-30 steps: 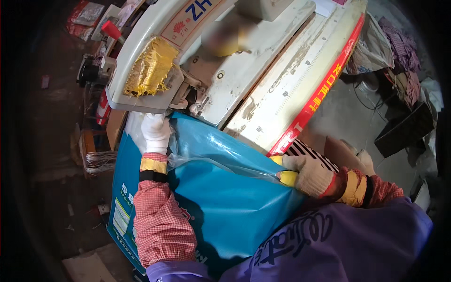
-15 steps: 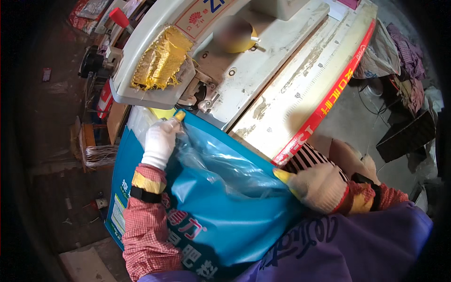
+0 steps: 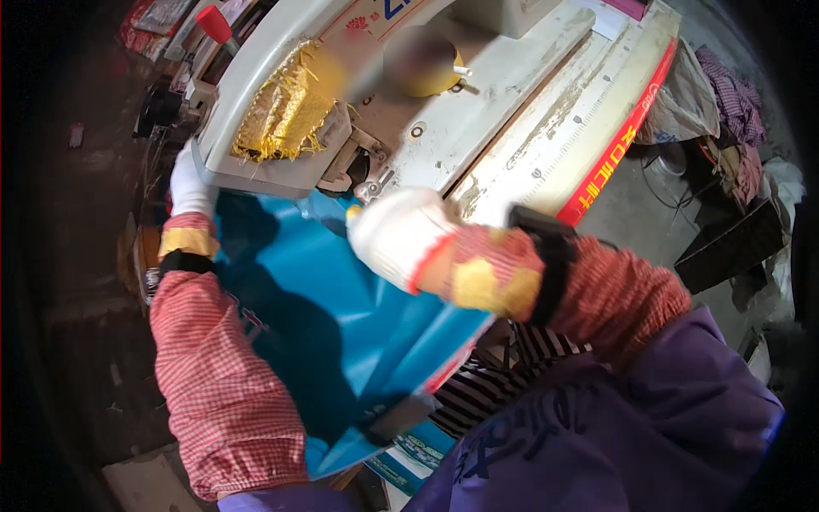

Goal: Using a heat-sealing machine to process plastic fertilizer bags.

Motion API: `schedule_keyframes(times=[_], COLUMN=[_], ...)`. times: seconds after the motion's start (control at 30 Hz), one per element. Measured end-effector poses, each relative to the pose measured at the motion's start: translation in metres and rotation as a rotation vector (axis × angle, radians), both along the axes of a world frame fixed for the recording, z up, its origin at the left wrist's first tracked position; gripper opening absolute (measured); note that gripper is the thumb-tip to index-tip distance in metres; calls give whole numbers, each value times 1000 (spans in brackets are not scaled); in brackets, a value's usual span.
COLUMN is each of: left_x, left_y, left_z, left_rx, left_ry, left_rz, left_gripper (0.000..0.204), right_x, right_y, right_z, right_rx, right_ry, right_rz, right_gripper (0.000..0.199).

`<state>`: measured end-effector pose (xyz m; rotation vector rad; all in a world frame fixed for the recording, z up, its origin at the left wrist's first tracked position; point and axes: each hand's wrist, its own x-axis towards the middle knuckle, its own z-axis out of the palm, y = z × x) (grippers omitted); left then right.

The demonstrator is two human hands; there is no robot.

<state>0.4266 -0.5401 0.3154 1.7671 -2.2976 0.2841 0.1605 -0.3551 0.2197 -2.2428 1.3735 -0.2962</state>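
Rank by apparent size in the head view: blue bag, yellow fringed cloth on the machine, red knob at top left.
1. blue bag, largest by far.
2. yellow fringed cloth.
3. red knob, smallest, though it sits farthest from the camera, which shrinks it.

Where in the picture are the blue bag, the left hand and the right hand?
blue bag (image 3: pixel 341 324): head view, bare middle panel.
left hand (image 3: pixel 189 183): head view, back of white glove.
right hand (image 3: pixel 397 235): head view, back of white glove.

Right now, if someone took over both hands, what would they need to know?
Left hand: white glove, gripping the far-left edge of the blue plastic bag under the machine head.
Right hand: gloved, pressing the bag's top edge close to the needle area.
Bag is spread in front of the white sewing machine.
Whether any seam is done cannot be seen.
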Motion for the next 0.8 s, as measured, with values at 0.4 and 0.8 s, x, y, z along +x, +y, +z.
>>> schedule_keyframes(times=[0.4, 0.8], left_x=[-225, -275], left_y=[235, 222], left_z=[43, 88], left_rx=[427, 1298], left_ry=[-490, -503], left_rz=[-588, -148], left_gripper=[17, 49], right_x=[-64, -72], right_y=[-56, -16], right_z=[40, 13], right_rx=[682, -66], right_ry=[-135, -482], right_rz=[192, 111], right_gripper=[23, 12])
